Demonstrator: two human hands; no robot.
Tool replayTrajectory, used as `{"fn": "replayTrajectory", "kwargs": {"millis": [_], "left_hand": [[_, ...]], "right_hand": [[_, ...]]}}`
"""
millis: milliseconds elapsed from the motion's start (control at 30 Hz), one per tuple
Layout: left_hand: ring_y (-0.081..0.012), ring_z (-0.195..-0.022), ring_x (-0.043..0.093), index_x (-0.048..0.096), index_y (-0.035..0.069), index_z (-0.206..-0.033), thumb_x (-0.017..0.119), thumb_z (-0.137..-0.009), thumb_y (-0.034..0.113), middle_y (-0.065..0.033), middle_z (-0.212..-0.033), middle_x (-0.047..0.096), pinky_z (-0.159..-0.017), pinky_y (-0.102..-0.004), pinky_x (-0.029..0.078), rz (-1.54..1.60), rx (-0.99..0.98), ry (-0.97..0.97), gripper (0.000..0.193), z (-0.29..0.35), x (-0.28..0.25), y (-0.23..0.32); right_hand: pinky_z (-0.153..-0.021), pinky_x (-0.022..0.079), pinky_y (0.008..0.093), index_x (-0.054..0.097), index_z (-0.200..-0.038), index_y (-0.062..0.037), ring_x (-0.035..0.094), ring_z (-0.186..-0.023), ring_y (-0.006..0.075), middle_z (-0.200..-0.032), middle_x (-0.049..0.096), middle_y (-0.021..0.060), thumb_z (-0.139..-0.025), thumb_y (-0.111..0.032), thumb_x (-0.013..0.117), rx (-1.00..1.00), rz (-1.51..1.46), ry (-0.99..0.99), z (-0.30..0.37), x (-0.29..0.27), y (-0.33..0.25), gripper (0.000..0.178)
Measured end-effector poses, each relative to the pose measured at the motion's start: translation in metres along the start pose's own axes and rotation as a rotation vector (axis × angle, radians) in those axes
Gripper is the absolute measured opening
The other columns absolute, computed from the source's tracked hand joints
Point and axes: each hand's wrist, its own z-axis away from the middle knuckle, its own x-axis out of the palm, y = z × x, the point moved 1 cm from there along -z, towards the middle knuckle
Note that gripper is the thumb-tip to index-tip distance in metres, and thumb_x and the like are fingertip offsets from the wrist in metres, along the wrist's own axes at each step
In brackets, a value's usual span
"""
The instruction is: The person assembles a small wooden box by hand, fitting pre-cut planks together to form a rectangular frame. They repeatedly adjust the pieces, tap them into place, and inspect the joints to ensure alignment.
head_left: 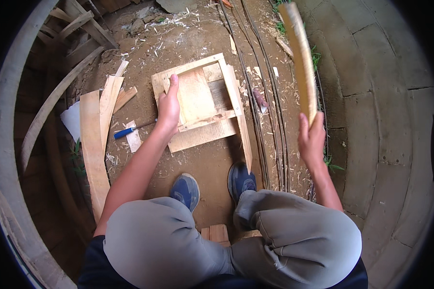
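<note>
A shallow wooden frame point(226, 84), partly covered by thin panels, sits tilted on the dirt before my feet. My left hand point(169, 108) grips its left side, with the thumb pointing up; the other fingers are mostly hidden. In my right hand point(312, 137) is the lower end of a long narrow wooden board point(301, 60), raised upright to the right of the frame. A blue-handled tool point(124, 133) with a thin metal shaft lies beside my left forearm; its tip is hidden.
Several long thin rods point(267, 96) run along the ground right of the frame. Loose boards point(92, 139) lie at left, near a timber structure point(72, 29). A small purplish object point(260, 100) rests by the rods. Wood shavings litter the dirt; stone paving point(371, 120) borders the right.
</note>
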Motion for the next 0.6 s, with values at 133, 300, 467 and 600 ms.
{"fn": "replayTrajectory", "kwargs": {"millis": [133,300,467,600], "left_hand": [[-0.0293,-0.127,0.060,0.040,-0.016,-0.142,0.048,-0.100,0.067,-0.0285,-0.137,0.056,-0.106,-0.0444,0.050,0.181,0.060,-0.071,0.094,0.017,-0.005,0.021],[-0.0281,-0.111,0.070,0.047,-0.012,-0.138,0.046,-0.102,0.064,-0.0235,-0.128,0.064,-0.093,-0.0391,0.060,0.274,0.024,-0.079,0.084,0.024,-0.022,0.036],[-0.0282,-0.117,0.067,0.043,-0.011,-0.145,0.045,-0.102,0.064,-0.0237,-0.134,0.061,-0.099,-0.0397,0.057,0.220,0.057,0.002,0.086,0.020,-0.031,0.021],[-0.0282,-0.124,0.063,0.040,-0.011,-0.148,0.045,-0.103,0.063,-0.0236,-0.140,0.057,-0.103,-0.0391,0.053,0.187,0.041,-0.006,0.086,0.019,-0.031,0.009]], "right_hand": [[-0.044,0.042,0.0256,0.046,-0.105,-0.0063,0.052,-0.051,0.0084,-0.071,0.056,0.0019,-0.109,-0.027,0.054,-0.146,-0.239,0.244,-0.015,-0.037,-0.030,0.022],[-0.041,0.045,0.0235,0.051,-0.109,-0.0030,0.051,-0.050,0.0071,-0.073,0.056,0.0005,-0.102,-0.023,0.065,0.040,-0.384,0.047,-0.019,0.003,0.012,0.025],[-0.046,0.049,0.0260,0.055,-0.119,0.0040,0.058,-0.055,0.0099,-0.083,0.066,0.0065,-0.090,-0.012,0.078,0.391,-0.368,-0.142,-0.002,0.085,0.077,0.040],[-0.074,0.056,0.0342,0.055,-0.117,0.0056,0.066,-0.076,0.0180,-0.090,0.068,0.0117,-0.073,-0.033,0.094,0.364,-0.312,-0.172,0.030,0.140,0.125,0.070]]}}
